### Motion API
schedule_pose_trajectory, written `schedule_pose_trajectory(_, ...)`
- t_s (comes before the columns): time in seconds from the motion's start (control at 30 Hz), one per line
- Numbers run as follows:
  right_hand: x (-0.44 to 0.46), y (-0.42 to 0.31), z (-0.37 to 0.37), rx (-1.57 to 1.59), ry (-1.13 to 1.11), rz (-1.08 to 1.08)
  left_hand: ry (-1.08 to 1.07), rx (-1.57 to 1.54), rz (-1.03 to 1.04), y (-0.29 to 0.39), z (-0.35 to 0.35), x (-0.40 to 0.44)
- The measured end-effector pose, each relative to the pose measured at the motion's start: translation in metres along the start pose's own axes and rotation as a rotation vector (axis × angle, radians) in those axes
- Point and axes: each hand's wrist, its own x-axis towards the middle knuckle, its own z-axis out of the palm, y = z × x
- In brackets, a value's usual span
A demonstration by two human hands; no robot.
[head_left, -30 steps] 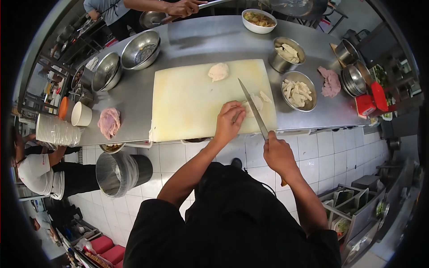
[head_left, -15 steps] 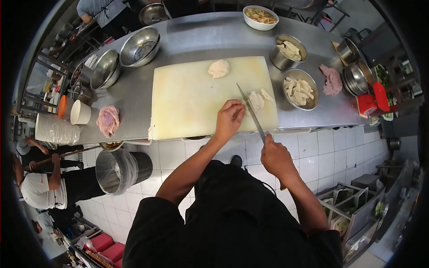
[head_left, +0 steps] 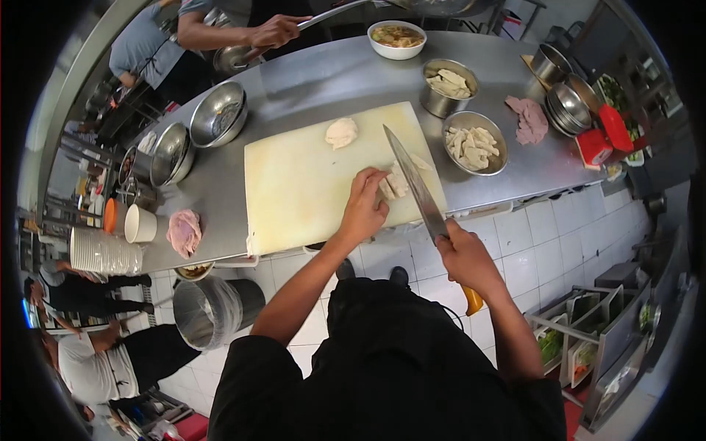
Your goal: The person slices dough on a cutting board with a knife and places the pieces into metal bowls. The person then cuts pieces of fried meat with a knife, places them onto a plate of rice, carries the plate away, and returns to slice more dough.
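Note:
On the pale cutting board [head_left: 309, 184], sliced white meat [head_left: 395, 182] lies near the right side. My left hand [head_left: 364, 206] is at its left edge, fingers bent and close together, touching the slices. A long knife [head_left: 415, 180] with a yellow handle is in my right hand [head_left: 467, 253], its blade slanting up and left over the right part of the slices. A rounded pale piece of meat [head_left: 341, 133] rests near the board's far edge. Right of the board stand a metal bowl of white strips [head_left: 474, 143] and a metal pot of pale pieces [head_left: 449, 82].
Pink meat [head_left: 184, 233] lies left of the board, more [head_left: 528, 120] at right. Metal bowls [head_left: 218, 114], a soup bowl [head_left: 397, 39] and stacked containers [head_left: 105, 251] stand around. A lined bin [head_left: 213, 312] is below. Across the table, a person's hand [head_left: 276, 31] holds a long handle.
The view has turned and shifted. The knife is now over the right part of the slices, and my left fingers reach onto their left edge. The other person's hand is back in view.

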Motion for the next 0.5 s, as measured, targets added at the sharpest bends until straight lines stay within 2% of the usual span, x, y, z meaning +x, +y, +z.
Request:
schedule_pose_trajectory(0.07, -0.010, -0.005, -0.014, 0.133, -0.025, 0.072, -0.152, 0.247, 0.172, 0.014, -0.015, 0.020)
schedule_pose_trajectory(0.17, -0.020, 0.013, -0.018, 0.285, 0.067, 0.096, -0.564, 0.671, 0.342, 0.039, -0.024, 0.058)
schedule_pose_trajectory(0.27, -0.029, 0.036, -0.018, 0.366, 0.103, 0.113, -0.649, 0.744, 0.608, 0.022, -0.007, 0.086)
schedule_pose_trajectory(0.37, -0.042, 0.047, -0.018, 0.401, 0.131, 0.171, -0.917, 0.578, 0.468, 0.025, -0.005, 0.112)
schedule_pose_trajectory(0.5, -0.057, 0.067, 0.000, 0.466, 0.131, 0.166, -0.681, 0.457, 0.508, -0.010, -0.004, 0.110)
